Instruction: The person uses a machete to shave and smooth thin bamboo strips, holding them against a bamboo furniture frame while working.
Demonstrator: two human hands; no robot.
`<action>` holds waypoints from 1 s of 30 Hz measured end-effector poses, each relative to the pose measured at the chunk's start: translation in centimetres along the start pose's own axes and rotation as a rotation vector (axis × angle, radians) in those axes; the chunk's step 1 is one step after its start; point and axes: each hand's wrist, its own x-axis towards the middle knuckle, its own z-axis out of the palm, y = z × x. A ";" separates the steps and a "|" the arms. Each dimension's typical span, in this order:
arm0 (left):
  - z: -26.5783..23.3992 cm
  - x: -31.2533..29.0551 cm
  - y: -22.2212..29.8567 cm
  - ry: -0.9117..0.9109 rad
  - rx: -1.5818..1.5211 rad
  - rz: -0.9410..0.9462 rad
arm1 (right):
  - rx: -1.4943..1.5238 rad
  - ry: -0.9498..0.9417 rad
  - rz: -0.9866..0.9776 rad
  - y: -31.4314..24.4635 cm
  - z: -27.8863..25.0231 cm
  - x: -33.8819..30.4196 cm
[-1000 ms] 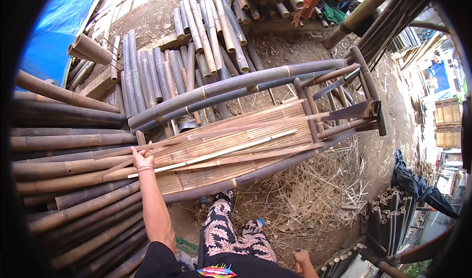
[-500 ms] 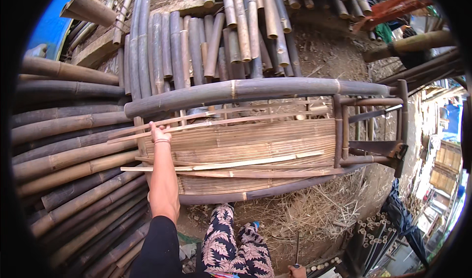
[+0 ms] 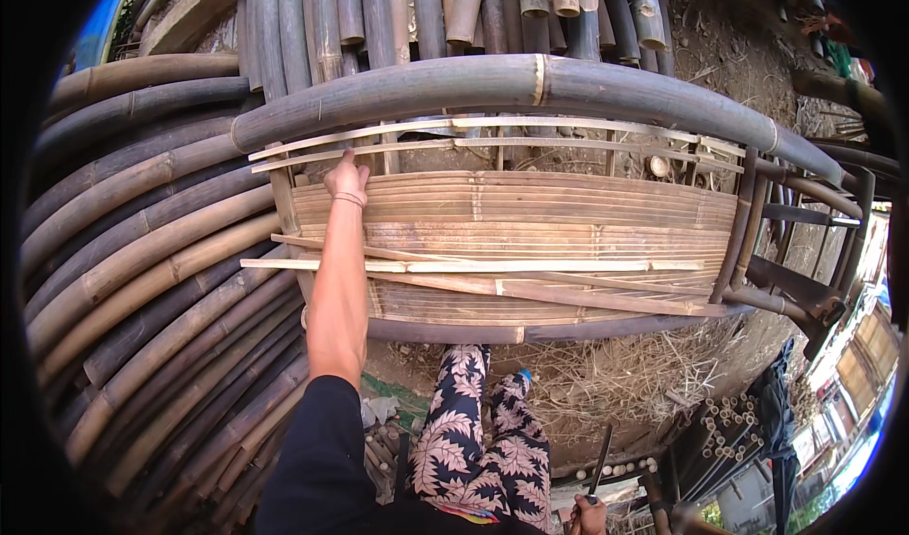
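My left hand (image 3: 347, 177) reaches over the left end of a bamboo bench frame, its fingers closed at the nearer of two thin bamboo strips (image 3: 407, 147). A second strip (image 3: 530, 121) lies just beyond, running alongside the thick dark bamboo pole (image 3: 417, 85) at the frame's far side. Slats (image 3: 568, 208) cover most of the bench frame, and a few loose strips (image 3: 568, 266) rest across them nearer me. Low at the bottom edge, my right hand (image 3: 589, 514) grips a knife (image 3: 599, 464), blade pointing up; part of that hand is cut off.
Long bamboo poles (image 3: 142, 222) are stacked at the left, and more cut poles (image 3: 369, 14) lie beyond the bench frame. A saw (image 3: 795, 289) rests at the frame's right end. Shavings (image 3: 625, 374) litter the ground near my legs. Short bamboo tubes (image 3: 729, 426) stand at lower right.
The two far strips have swung from a slant to lie nearly along the thick pole, with my left hand on them. My right hand and knife show more. The view has shifted.
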 end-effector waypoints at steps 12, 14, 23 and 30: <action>-6.7 -19.1 -11.2 -0.993 1.598 1.112 | 0.493 -0.051 0.041 3.7 3.4 1.1; -6.2 -18.6 -11.4 -1.013 1.571 1.182 | 0.514 -0.064 0.018 5.5 3.7 1.4; -8.7 -30.7 -6.1 -1.000 1.223 1.475 | -0.015 0.449 -0.464 8.8 6.4 3.4; -18.3 -52.4 -7.5 -1.214 1.225 1.665 | -0.029 0.951 -1.392 -1.6 -2.9 -3.4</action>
